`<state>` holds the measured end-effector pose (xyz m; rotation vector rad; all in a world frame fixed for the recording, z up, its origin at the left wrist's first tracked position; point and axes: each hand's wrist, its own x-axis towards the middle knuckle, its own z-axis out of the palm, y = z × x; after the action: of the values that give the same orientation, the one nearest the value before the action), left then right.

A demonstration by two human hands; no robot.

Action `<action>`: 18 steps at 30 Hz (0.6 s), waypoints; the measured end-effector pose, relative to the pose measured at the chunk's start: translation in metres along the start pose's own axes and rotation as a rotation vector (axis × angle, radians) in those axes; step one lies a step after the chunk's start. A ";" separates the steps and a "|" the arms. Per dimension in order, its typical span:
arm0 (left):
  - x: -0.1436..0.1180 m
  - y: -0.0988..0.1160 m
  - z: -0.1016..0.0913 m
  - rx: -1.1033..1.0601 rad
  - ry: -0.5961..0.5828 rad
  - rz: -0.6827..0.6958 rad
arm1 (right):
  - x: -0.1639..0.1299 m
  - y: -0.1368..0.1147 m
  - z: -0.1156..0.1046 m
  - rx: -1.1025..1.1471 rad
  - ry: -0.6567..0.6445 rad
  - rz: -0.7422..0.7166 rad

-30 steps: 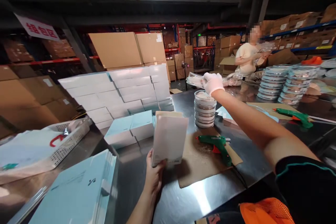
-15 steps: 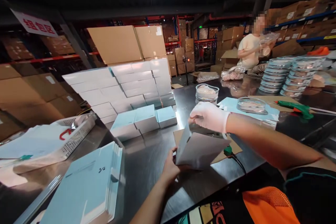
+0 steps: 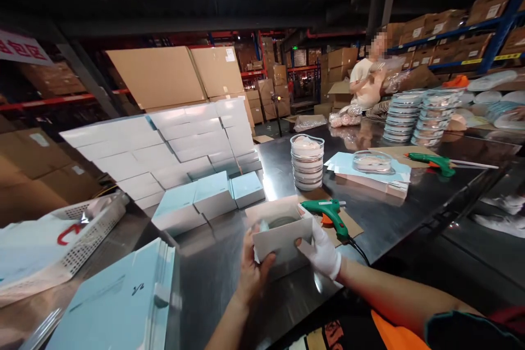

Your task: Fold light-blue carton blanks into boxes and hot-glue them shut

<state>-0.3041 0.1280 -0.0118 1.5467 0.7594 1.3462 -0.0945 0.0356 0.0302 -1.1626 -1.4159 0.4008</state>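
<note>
Over the counter, the left hand and gloved right hand are curling around the white box, gripping both ends. The right hand is no longer working above its opening, so both are probably steadying it, while something greyish is lying inside.

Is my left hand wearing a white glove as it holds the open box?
No, the left hand on the open box is bare; the white glove is on the right hand.
</note>
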 end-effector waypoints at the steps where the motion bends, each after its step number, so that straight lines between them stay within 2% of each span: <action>1: 0.004 0.006 0.000 0.054 -0.022 0.067 | 0.005 -0.002 0.005 0.056 0.006 0.047; 4: 0.015 0.020 0.002 0.102 -0.048 0.100 | 0.029 -0.010 0.014 0.126 0.071 0.203; 6: 0.017 0.021 0.005 0.073 0.042 0.078 | 0.042 -0.010 0.022 0.078 0.171 0.252; 9: 0.011 0.010 0.004 0.052 0.134 0.136 | 0.049 -0.007 0.033 0.048 0.272 0.231; 11: 0.005 0.001 -0.001 0.134 0.079 0.196 | 0.049 -0.008 0.031 -0.017 0.252 0.208; 14: 0.003 0.000 -0.009 0.249 0.021 0.233 | 0.053 -0.012 0.001 -0.408 0.120 0.298; 15: 0.006 0.004 -0.010 0.252 0.034 0.237 | 0.056 -0.013 -0.016 -0.564 0.077 0.361; 18: 0.026 0.025 -0.006 0.210 0.080 0.226 | 0.066 -0.005 -0.072 -0.800 0.007 0.522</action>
<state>-0.3076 0.1430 0.0212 1.7956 0.8147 1.5404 -0.0186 0.0595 0.0879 -2.1996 -1.2781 0.1748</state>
